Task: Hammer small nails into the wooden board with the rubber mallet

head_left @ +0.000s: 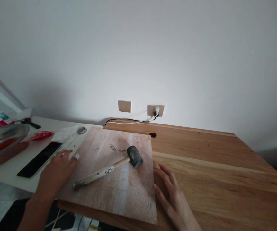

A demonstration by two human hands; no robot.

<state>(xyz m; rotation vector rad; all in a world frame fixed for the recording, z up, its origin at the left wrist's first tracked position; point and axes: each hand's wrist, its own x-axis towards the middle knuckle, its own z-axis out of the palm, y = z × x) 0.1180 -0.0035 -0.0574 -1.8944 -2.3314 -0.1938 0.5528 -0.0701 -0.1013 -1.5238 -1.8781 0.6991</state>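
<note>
A flat, worn board [133, 192] lies across the wooden desk's left part. On it rests a mallet with a dark head [135, 156] and a scuffed, pale handle [97, 175] pointing to the near left. Several small nails [113, 148] lie loose behind the handle. My left hand [58, 170] is at the board's left edge, fingers spread, a white wrap around one fingertip. At the right edge, my right hand [169, 189] has its fingers apart, with the fingertips at the board's side. Neither hand grips the mallet.
A black phone [39, 160], a white tissue [65, 133], a red wrapper [40, 135] and a lidded clear bowl [5, 144] sit on the white table [3, 175] at left. Cables [131, 121] run to a wall socket [155, 110]. The wooden desk [215, 160] extends right.
</note>
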